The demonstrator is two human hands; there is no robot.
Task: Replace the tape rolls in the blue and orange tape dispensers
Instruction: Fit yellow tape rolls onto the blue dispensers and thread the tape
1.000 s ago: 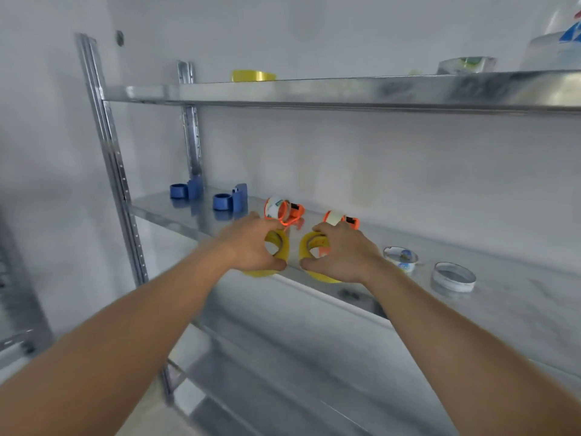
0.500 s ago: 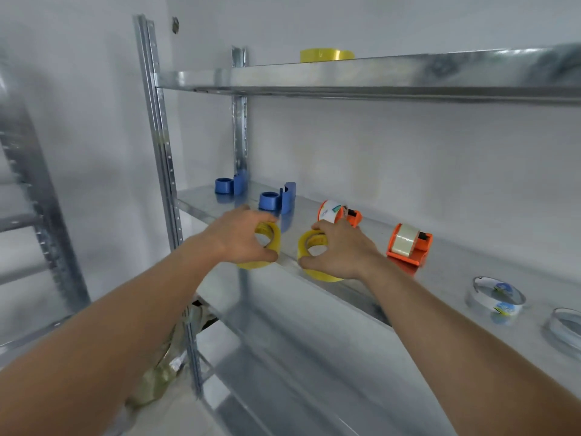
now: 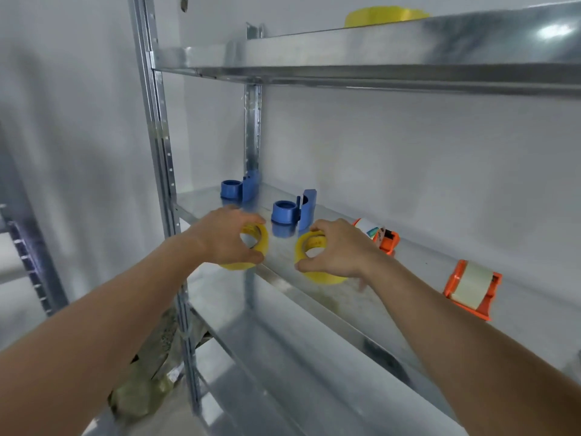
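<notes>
My left hand (image 3: 224, 236) grips a yellow tape roll (image 3: 258, 243) at the front edge of the middle metal shelf (image 3: 352, 305). My right hand (image 3: 338, 250) grips a second yellow tape roll (image 3: 314, 247) just to its right. Behind them stand two blue tape dispensers with bare spindles, one at the shelf's far left (image 3: 239, 188) and one nearer (image 3: 294, 210). Two orange tape dispensers hold pale rolls: one (image 3: 382, 236) partly hidden behind my right hand, the other (image 3: 471, 287) further right.
A slotted steel upright (image 3: 158, 146) stands left of my left arm. The upper shelf (image 3: 377, 55) carries another yellow roll (image 3: 385, 15). A lower shelf (image 3: 270, 357) lies under my arms. A crumpled olive bag (image 3: 151, 369) sits near the floor.
Both hands, each keeping its yellow roll, have moved left along the shelf toward the blue dispensers. The camera has turned left, and the clear rolls at the right have left the view.
</notes>
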